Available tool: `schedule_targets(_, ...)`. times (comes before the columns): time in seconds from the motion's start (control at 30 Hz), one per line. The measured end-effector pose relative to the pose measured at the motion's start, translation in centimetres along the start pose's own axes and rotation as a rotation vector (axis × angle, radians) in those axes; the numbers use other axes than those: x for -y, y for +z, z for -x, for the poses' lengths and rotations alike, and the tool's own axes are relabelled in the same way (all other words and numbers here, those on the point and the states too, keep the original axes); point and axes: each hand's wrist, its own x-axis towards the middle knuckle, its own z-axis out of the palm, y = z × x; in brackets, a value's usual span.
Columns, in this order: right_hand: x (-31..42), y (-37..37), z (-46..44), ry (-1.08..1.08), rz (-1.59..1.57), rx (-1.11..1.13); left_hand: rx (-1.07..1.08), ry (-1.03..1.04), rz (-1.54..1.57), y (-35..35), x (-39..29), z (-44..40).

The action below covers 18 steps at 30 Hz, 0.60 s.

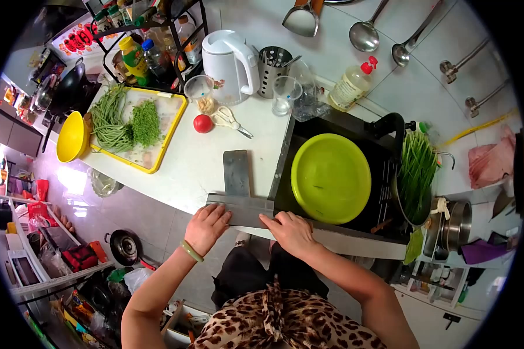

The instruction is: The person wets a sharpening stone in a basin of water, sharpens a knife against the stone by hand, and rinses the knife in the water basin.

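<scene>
Two ends of grey T-shaped piece (243, 210) in half-curled left hand (208, 227), right hand (289, 232) at white counter (192, 168); tiled floor (155, 216) below.

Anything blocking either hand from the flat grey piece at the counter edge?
Nothing visible. The left hand has its fingers on the left end of the flat grey piece; the right hand is at its right end. The dark slab lies on its far side, not between.

left fingers (221, 214): lightly bent | right fingers (278, 223): bent inward | arms (159, 283): converging forward
</scene>
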Motion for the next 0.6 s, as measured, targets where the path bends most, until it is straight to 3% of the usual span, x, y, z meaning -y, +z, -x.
schedule_targets(0.07, 0.2, 1.3, 0.3, 0.047, 0.083, 0.012, -0.100, 0.048, 0.001, 1.2, 0.6, 0.5)
schedule_targets(0.37, 0.8, 0.5, -1.5, 0.195, 0.060, 0.268, -0.048, 0.165, 0.011, 1.0, 2.9, -0.1)
schedule_targets(0.5, -0.2, 1.5, -3.6, 0.159, 0.023, 0.103, -0.057, 0.139, -0.003, 1.0, 4.9, -1.9)
schedule_targets(0.57, 1.1, 0.5, -2.2, 0.189, 0.060, 0.242, 0.001, 0.149, 0.006, 0.6, 3.7, -0.5)
schedule_targets(0.6, 1.5, 1.0, -0.9, 0.139, 0.026, 0.110, -0.032, 0.180, 0.008, 0.9, 3.0, 0.3)
